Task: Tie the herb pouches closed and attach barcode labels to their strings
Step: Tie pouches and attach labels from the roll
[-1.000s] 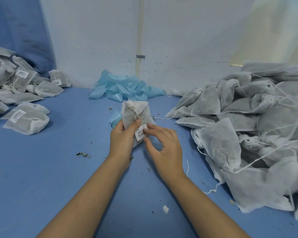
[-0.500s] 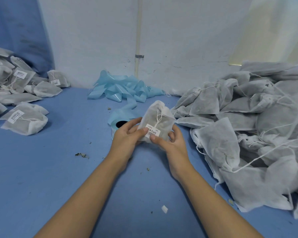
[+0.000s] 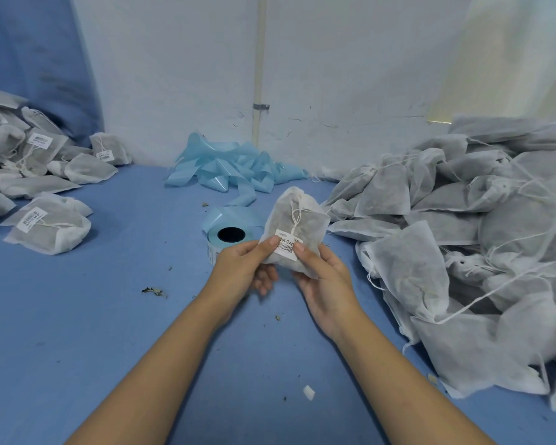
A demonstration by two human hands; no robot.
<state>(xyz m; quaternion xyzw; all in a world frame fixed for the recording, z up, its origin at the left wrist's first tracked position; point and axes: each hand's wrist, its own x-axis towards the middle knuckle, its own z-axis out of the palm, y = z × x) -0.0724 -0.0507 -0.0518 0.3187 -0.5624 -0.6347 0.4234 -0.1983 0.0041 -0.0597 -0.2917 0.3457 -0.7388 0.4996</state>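
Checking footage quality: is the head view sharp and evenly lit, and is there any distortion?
Head view: the pouch and barcode label are sharp, though the print is too small to read; lighting is soft, with faint shadows under both hands; wide-angle bending stretches the unlabelled pile at the right edge.

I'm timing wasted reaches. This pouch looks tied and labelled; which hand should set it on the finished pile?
Probably the left hand. It already grips the pouch, and the labelled pouches lie on its side; the right hand would have to cross over.
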